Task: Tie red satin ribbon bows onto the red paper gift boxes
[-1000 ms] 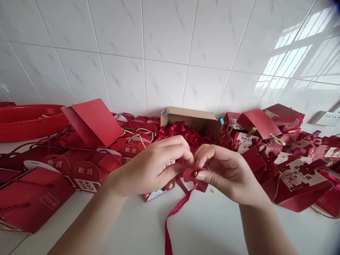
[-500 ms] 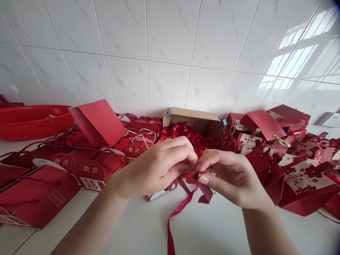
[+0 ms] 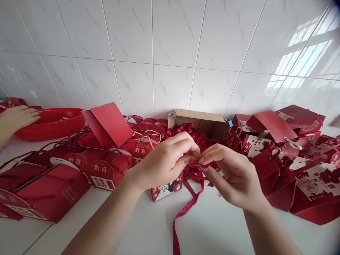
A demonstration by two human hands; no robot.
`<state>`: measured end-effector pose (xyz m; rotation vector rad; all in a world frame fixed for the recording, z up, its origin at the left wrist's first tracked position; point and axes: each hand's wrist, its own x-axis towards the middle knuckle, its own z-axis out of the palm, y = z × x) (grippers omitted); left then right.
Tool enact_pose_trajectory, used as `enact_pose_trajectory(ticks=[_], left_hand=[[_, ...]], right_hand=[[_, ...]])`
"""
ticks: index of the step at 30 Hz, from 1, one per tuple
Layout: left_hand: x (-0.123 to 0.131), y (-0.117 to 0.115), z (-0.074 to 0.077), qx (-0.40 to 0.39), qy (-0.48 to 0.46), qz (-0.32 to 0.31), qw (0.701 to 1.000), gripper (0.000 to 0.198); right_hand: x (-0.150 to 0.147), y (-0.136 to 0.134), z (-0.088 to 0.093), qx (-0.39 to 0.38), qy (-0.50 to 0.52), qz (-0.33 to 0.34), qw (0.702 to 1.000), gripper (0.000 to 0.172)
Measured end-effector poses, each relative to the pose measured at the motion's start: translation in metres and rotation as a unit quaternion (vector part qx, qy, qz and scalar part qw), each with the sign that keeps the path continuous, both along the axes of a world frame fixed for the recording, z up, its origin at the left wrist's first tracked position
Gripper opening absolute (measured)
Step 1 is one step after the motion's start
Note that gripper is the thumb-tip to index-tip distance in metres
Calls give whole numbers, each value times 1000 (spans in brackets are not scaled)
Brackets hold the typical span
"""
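Both hands meet in front of me over the white table. My left hand (image 3: 170, 161) is closed, thumb and fingertips pinching at the top of a red satin ribbon (image 3: 183, 210), whose tail hangs down to the tabletop. Against those fingertips, my right hand (image 3: 233, 173) pinches a small dark-red piece (image 3: 201, 165) between thumb and index finger. The fingers cover most of it. Below the left hand lies a red box (image 3: 166, 191) printed with a couple figure. A tiny gold bead (image 3: 220, 194) shows under the right hand.
Behind the hands is a cardboard carton (image 3: 199, 117) with a heap of red ribbons (image 3: 186, 129). Red gift boxes (image 3: 98, 170) with cord handles crowd the left, and more boxes (image 3: 316, 184) the right. Another person's hand (image 3: 18, 118) touches a red basin (image 3: 53, 132).
The small red piece has turned in my fingers, and its gold bead no longer shows there. My view has shifted slightly left. Another person's hand has come in at the far left.
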<state>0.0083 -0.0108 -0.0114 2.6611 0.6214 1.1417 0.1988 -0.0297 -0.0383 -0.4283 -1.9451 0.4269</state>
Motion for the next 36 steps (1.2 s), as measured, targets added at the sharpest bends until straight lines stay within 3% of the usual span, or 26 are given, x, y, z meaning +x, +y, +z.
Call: enact_pose_trajectory(ticks=[4, 7, 10, 12, 15, 17, 18, 23, 28, 31, 36], left_hand=[[3, 3, -3, 10, -27, 19, 999, 15], [-2, 5, -1, 4, -22, 40, 999, 7], [-16, 7, 2, -44, 27, 141, 989, 18], [-27, 9, 4, -89, 94, 232, 964, 27], [-42, 13, 4, -192, 232, 335, 893, 33], [-47, 17, 2, -258, 295, 356, 848, 32], [-48, 19, 2, -276, 309, 351, 840, 30], [-34, 29, -7, -267, 313, 280, 867, 28], [-11, 42, -25, -254, 231, 208, 916, 25], [-3, 48, -34, -254, 181, 194, 930, 17], [0, 54, -38, -232, 131, 191, 945, 10]], right_hand=[[-2, 3, -1, 42, 11, -42, 998, 26], [0, 5, 0, 24, -9, -44, 999, 23], [4, 8, 1, 5, -33, -49, 998, 20], [6, 10, 2, 3, -52, -40, 998, 19], [7, 13, 1, -25, -90, -11, 996, 18], [6, 16, 0, -64, -122, -3, 990, 19], [5, 18, -2, -81, -139, -3, 987, 20], [-1, 35, -15, -130, -171, -19, 976, 22], [5, 45, -21, -145, -130, -77, 978, 19], [13, 48, -21, -161, -153, -85, 971, 18], [20, 55, -25, -138, -181, -156, 961, 22]])
